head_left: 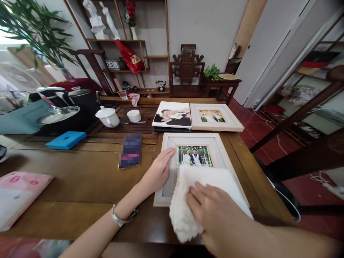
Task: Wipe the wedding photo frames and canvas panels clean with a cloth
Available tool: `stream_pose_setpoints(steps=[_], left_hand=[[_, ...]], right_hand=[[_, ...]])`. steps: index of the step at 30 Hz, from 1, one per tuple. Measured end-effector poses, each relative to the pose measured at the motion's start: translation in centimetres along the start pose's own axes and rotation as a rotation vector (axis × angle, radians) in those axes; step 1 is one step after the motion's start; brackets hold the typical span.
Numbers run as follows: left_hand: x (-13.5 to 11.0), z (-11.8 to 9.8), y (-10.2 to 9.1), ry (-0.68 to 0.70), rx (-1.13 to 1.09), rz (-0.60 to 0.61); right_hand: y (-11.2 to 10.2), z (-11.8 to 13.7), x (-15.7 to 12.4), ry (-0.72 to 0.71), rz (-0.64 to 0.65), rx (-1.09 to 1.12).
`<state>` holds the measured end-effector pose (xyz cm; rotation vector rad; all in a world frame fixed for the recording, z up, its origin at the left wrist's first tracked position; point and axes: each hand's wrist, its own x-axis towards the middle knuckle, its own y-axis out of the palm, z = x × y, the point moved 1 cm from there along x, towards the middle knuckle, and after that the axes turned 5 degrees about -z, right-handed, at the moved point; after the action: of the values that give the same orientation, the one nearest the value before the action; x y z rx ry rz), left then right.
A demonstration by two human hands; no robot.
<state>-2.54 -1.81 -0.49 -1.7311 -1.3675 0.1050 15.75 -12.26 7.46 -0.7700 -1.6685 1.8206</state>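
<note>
A framed wedding photo (194, 143) lies flat on the wooden table (80, 179) in front of me. My left hand (158, 170) rests flat on the frame's left border, fingers stretched out and open. My right hand (215, 211) presses down on a fluffy white cloth (185, 200) that covers the lower part of the frame's glass. The fingers lie spread on the cloth. A silver watch sits on my left wrist.
Behind the frame lie a photo book (172, 115) and a second framed picture (215, 117). A phone (130, 151), blue pad (66, 139), white teapot (107, 116), cup (133, 115) and dark pots (61, 118) stand to the left. A pink packet (18, 193) lies at the near left.
</note>
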Motion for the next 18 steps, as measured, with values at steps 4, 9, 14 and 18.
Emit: stream_pose_setpoints(steps=[4, 9, 14, 18], left_hand=[[-0.1, 0.2, -0.1, -0.008, -0.043, 0.005], [-0.2, 0.3, -0.1, 0.004, -0.038, 0.018], [-0.1, 0.0, -0.1, -0.009, 0.009, 0.024], [0.0, -0.2, -0.2, 0.015, 0.018, 0.019]], right_hand=[[1.3, 3.5, 1.2, -0.098, -0.199, -0.118], [2.7, 4.6, 3.7, -0.03, -0.303, -0.251], [1.9, -1.5, 4.3, 0.217, -0.18, -0.269], [0.2, -8.3, 4.5, 0.302, -0.219, -0.194]])
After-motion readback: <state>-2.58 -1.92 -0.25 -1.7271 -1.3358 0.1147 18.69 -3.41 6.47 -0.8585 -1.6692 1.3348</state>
